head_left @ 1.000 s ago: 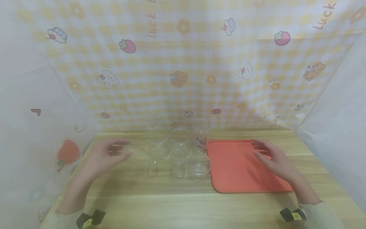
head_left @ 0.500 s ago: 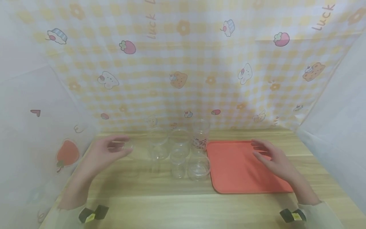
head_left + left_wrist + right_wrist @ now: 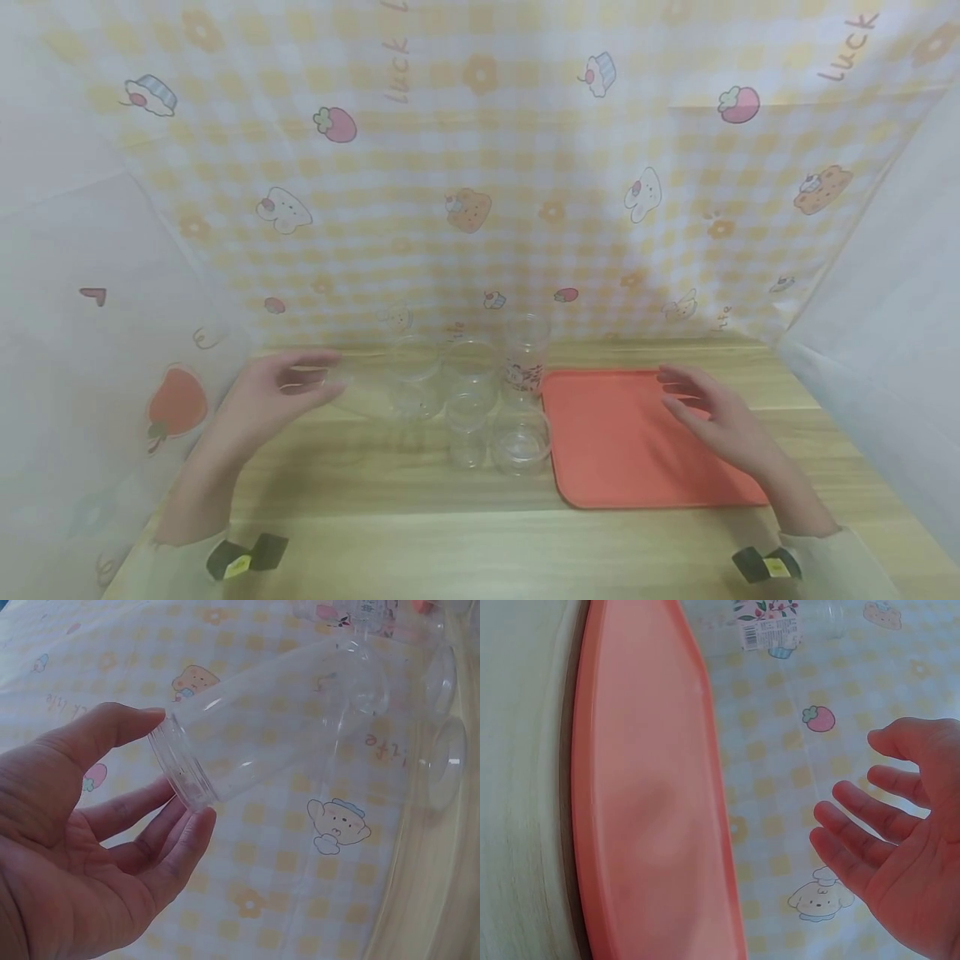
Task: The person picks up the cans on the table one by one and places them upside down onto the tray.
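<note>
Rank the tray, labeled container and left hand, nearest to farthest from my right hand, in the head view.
1. Tray: under the right hand.
2. Labeled container: by its left edge.
3. Left hand: far left, holding a clear jar.

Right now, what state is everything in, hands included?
Clear jar: tilted, no lid seen on the held end
Left hand: gripping that jar by its threaded end
Right hand: holding nothing
Orange-red tray: flat on the table
Printed jar: upright
Other clear containers: standing
</note>
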Available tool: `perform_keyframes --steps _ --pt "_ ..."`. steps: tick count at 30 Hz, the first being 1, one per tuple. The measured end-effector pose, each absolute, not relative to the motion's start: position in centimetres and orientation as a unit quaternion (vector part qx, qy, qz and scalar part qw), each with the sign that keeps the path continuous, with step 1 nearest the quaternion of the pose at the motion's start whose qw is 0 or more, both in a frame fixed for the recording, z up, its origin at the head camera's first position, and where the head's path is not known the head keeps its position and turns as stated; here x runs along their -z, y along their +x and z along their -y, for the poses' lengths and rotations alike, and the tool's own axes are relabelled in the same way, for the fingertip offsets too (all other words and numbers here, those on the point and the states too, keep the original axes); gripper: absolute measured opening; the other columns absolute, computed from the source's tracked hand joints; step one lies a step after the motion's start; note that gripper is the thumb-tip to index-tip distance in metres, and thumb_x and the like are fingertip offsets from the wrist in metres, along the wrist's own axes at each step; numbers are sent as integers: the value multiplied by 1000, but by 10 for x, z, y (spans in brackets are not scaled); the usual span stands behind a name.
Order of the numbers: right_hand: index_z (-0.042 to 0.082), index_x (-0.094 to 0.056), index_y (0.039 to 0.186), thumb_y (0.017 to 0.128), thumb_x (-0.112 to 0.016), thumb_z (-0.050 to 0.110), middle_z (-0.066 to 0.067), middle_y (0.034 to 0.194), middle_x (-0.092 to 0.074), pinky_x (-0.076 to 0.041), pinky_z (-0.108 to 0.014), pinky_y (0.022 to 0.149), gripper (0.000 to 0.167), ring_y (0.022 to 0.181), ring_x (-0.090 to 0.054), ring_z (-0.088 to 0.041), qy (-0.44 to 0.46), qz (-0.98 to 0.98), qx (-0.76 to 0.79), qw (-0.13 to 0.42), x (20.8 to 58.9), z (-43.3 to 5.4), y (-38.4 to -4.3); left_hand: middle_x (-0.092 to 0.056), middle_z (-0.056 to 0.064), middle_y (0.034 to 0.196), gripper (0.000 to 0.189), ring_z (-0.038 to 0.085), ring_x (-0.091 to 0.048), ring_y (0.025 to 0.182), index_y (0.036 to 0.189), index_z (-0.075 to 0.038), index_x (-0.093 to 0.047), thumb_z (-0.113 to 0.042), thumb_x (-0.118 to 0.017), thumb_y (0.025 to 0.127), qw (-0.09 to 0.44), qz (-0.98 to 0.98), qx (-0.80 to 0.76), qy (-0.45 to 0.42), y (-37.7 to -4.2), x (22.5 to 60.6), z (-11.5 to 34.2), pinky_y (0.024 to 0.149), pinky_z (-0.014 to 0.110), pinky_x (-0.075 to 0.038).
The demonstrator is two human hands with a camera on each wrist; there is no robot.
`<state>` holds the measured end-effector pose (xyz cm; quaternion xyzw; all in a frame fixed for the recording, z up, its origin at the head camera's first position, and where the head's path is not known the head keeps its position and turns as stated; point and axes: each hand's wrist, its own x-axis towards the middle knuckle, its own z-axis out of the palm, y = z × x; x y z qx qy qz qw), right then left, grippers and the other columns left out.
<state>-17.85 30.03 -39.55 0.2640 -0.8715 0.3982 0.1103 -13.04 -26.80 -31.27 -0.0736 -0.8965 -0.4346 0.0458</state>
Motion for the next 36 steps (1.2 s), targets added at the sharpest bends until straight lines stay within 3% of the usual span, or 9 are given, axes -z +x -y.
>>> perform_keyframes --steps 5,21,29,36 --pt "-1 -54 140 96 -66 -4 -16 127 -64 -48 -15 92 46 115 -61 -16 257 872 -402 110 395 -300 -178 -63 16 133 52 41 -59 120 136 -6 -63 -35 -74 95 41 887 453 -73 -130 315 270 94 62 -49" --pt "2 -53 142 98 -66 1 -16 130 -63 -47 -13 92 46 115 -63 -24 249 871 -409 107 393 -297 -179 -63 9 135 53 25 -64 114 138 -9 -62 -37 -73 95 49 867 493 -63 -137 327 271 98 56 -47" --pt "1 -53 142 98 -66 1 -16 130 -63 -48 -14 92 46 115 -62 -24 253 871 -406 112 391 -295 -180 -62 8 136 52 14 -65 110 139 -7 -62 -33 -74 96 60 856 510 -59 -141 330 270 91 25 -50" --pt "-1 -53 142 97 -65 -2 -20 130 -62 -48 -14 92 46 116 -62 -22 255 866 -414 115 392 -294 -183 -62 10 136 48 11 -66 107 137 -6 -63 -30 -73 97 93 852 510 -68 -143 334 267 90 22 -49"
